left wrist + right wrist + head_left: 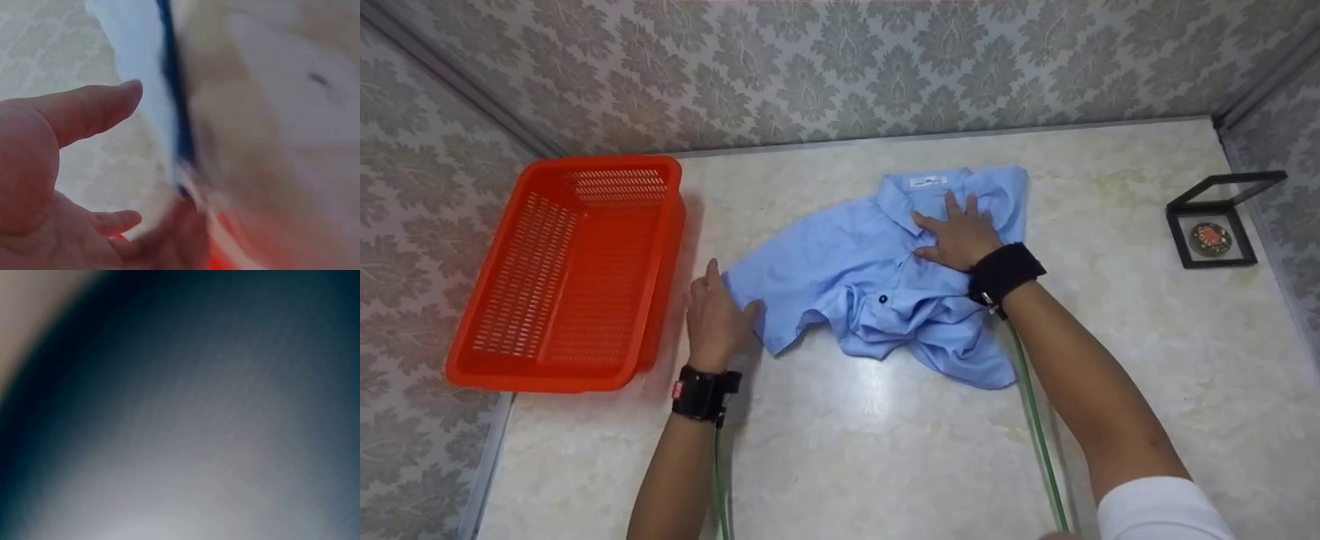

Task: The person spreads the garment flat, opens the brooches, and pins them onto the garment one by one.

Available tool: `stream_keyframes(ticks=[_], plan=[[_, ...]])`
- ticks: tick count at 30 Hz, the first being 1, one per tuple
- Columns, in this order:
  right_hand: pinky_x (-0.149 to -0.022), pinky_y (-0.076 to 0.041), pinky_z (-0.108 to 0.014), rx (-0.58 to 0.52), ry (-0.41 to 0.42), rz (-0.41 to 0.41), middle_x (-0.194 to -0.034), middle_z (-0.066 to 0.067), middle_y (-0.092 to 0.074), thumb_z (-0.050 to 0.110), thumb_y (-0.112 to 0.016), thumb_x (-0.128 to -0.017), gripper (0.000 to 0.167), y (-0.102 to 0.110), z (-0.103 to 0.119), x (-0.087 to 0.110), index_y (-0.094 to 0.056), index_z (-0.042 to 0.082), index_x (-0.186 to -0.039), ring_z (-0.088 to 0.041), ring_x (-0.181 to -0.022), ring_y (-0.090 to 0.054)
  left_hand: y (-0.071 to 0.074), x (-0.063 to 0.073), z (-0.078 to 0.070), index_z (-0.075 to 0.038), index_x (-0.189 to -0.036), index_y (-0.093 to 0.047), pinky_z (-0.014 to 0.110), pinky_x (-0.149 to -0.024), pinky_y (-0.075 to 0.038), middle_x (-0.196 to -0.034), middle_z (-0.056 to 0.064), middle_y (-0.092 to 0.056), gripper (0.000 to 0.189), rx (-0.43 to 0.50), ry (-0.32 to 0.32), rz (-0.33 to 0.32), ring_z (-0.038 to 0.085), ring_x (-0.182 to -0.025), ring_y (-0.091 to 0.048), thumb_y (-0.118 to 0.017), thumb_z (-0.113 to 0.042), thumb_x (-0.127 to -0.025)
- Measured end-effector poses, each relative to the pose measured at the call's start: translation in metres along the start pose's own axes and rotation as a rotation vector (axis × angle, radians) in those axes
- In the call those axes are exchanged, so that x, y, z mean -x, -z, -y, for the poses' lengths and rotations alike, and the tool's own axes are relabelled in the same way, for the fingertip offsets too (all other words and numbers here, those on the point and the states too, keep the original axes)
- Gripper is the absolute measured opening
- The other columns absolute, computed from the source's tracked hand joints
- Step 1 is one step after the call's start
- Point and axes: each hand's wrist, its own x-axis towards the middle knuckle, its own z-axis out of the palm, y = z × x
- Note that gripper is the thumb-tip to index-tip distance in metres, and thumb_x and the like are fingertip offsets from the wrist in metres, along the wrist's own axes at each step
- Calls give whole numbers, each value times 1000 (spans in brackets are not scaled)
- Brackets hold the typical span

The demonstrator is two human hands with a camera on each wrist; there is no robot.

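A light blue button-up shirt (825, 255) lies on the table, its collar (894, 199) toward the wall and its lower part bunched in folds. My right hand (964, 236) rests on it just below the collar, fingers spread. At the end of the sleeve on the left, my left hand (716, 315) has its thumb over the cloth edge and its fingers extended along the outer side. In the left wrist view the thumb (98, 109) stands apart from the fingers beside the blue cloth (140, 56). Blurred bluish cloth (225, 427) fills most of the right wrist view.
A red plastic basket (660, 300) with slotted sides stands left of my left hand. At the right lies a black frame (1185, 244) with a round ornament inside. Patterned wall panels enclose the table (870, 450). Green cables (1039, 427) trail from both wrist straps.
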Motion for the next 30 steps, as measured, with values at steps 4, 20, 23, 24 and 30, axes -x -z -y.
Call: stream_keyframes(ticks=[4, 20, 23, 24, 30], plan=[[-108, -20, -75, 6, -4, -2, -160, -36, -7, 54, -54, -99, 72, 2, -1, 1, -30, 23, -159, -66, -141, -6, -4, -4, -33, 2, -156, -26, 57, -112, -28, -154, 30, -27, 87, -46, -184, -28, 43, -142, -26, -75, -26, -91], [-107, -24, -74, 56, -10, -12, -160, -36, -12, 54, -54, -99, 71, 0, 4, 0, -32, 23, -159, -66, -140, -11, -59, -69, -162, -12, -160, -26, 51, -118, -25, -164, 21, -18, 57, -451, -623, 268, 50, -146, -23, -45, -25, -109], [-107, -24, -74, 62, -2, -16, -159, -36, -12, 55, -54, -99, 71, -1, 5, -2, -32, 24, -159, -66, -139, -11, -72, -74, -169, -13, -161, -23, 51, -118, -23, -165, 19, -16, 56, -503, -613, 302, 46, -148, -22, -42, -25, -109], [-107, -23, -74, 57, 0, -15, -160, -36, -11, 55, -54, -99, 71, -2, 5, -2, -32, 24, -159, -66, -139, -11, -75, -75, -170, -14, -161, -24, 53, -117, -26, -166, 18, -16, 55, -503, -596, 314, 46, -148, -22, -41, -25, -109], [-108, -21, -74, 51, -23, -6, -160, -35, -10, 55, -53, -99, 70, -2, 0, -2, -32, 24, -159, -66, -140, -10, -95, -76, -175, -21, -161, -26, 56, -114, -31, -166, 15, -16, 53, -522, -563, 339, 50, -146, -23, -39, -29, -110]])
